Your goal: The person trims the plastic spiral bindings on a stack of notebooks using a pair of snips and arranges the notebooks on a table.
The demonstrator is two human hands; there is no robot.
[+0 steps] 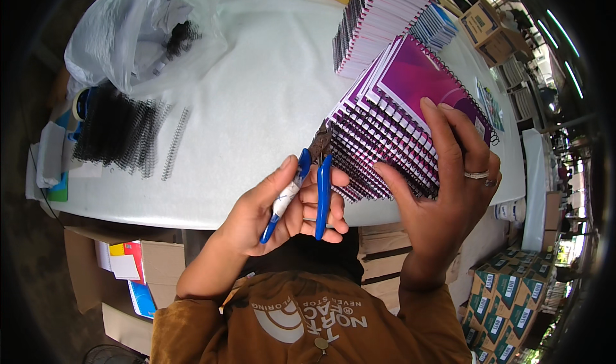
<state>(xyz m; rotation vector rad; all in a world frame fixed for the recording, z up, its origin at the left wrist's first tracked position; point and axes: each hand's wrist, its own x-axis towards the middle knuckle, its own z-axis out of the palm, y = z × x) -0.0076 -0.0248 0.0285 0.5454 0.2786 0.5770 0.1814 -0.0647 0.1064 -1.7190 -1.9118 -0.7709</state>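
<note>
My left hand [282, 203] grips a pair of cutting pliers [323, 197] with blue handles, one of them wrapped in white. The pliers' jaws point away from me and meet the left edge of a stack of purple spiral notebooks [378, 139]; whether they touch a coil I cannot tell. My right hand [449, 165] rests on this stack, fingers over the top purple cover and thumb along the coiled near side. Black spiral bindings line the stack's edges.
Loose black binding coils [119, 133] lie at the left beside a clear plastic bag [122, 36]. Taller notebook stacks [378, 24] stand behind the purple one. Below the white table's edge [160, 221] sits an open cardboard box [163, 264]; stacked green-and-brown cartons [507, 300] are at lower right.
</note>
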